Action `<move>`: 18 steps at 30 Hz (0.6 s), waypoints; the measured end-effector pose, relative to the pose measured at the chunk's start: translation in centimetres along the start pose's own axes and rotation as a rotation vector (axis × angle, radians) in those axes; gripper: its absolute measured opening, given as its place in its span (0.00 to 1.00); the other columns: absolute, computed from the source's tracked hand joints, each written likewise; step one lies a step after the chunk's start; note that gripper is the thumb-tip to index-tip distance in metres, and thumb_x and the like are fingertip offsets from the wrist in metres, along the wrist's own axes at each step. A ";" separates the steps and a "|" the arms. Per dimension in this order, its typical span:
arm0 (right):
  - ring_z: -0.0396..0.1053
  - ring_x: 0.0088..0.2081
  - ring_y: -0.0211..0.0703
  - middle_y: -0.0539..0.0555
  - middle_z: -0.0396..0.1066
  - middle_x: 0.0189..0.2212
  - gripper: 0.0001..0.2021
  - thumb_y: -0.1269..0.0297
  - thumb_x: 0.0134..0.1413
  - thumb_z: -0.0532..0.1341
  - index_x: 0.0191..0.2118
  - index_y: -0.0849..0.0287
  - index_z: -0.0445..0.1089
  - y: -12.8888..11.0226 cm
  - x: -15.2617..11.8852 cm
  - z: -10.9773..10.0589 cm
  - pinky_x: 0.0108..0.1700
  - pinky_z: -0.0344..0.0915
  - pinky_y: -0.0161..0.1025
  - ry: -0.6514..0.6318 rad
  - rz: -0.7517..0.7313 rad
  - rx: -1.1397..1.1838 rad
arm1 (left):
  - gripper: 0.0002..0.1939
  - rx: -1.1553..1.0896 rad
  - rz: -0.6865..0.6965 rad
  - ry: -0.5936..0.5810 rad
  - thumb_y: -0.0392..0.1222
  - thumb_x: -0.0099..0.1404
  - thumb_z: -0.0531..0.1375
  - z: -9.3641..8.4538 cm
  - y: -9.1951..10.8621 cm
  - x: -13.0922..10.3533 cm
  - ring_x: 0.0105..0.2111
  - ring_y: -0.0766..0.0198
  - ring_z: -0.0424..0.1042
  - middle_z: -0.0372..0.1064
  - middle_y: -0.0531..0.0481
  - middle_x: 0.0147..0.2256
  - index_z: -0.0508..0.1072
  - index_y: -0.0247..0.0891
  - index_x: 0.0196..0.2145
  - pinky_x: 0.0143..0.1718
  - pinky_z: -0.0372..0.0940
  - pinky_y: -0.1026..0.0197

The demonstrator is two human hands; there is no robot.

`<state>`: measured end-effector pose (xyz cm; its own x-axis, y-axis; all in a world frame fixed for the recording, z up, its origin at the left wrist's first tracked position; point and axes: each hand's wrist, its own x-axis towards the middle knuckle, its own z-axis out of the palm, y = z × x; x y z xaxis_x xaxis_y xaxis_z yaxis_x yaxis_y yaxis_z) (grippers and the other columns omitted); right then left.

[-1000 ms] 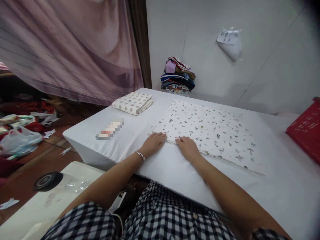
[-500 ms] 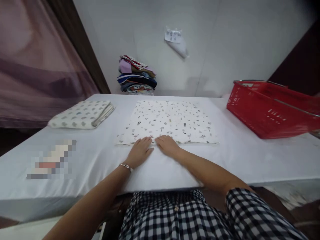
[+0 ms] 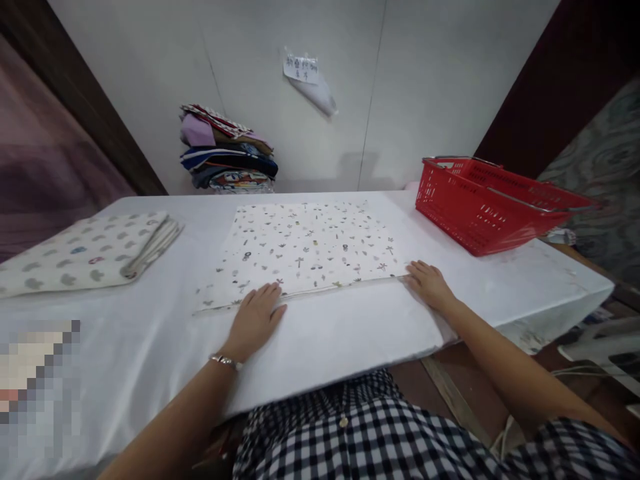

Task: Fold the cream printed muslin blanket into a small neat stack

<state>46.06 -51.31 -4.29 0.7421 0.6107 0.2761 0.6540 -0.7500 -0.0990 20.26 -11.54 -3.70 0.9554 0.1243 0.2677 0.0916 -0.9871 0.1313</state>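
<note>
A white cloth (image 3: 310, 250) with small printed palm trees, flamingos and fruit lies flat on the table as a folded rectangle. Its layered near edge faces me. My left hand (image 3: 255, 319) rests on that edge, left of its middle, fingers stretched out and palm down. At the near right corner of the cloth, my right hand (image 3: 429, 285) lies with its fingers extended over the corner and edge. Neither hand grasps anything that I can see.
A white-covered table (image 3: 325, 333) carries a folded cloth with grey prints (image 3: 95, 257) at left and a red basket (image 3: 493, 207) at right. Behind the table stands a stack of folded textiles (image 3: 227, 153). A blurred-out item (image 3: 30, 360) lies at near left.
My right hand has slid right along the near edge, from the middle to the right corner. My left hand stays on the edge. The view has turned to the right.
</note>
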 end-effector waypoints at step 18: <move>0.63 0.17 0.32 0.49 0.67 0.17 0.14 0.60 0.51 0.63 0.21 0.62 0.65 -0.3 5.5 -2.0 0.20 0.56 0.30 -0.361 0.726 0.629 | 0.22 -0.069 0.121 0.037 0.49 0.68 0.45 1.9 2.1 4.3 0.57 0.52 0.61 0.64 0.44 0.56 0.69 0.38 0.51 0.56 0.57 0.43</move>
<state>49.62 -48.20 -0.85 0.9215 0.1807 -0.3438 -0.0889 -0.7636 -0.6396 25.11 -13.29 -4.11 0.9471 0.0093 0.3207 -0.0446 -0.9860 0.1604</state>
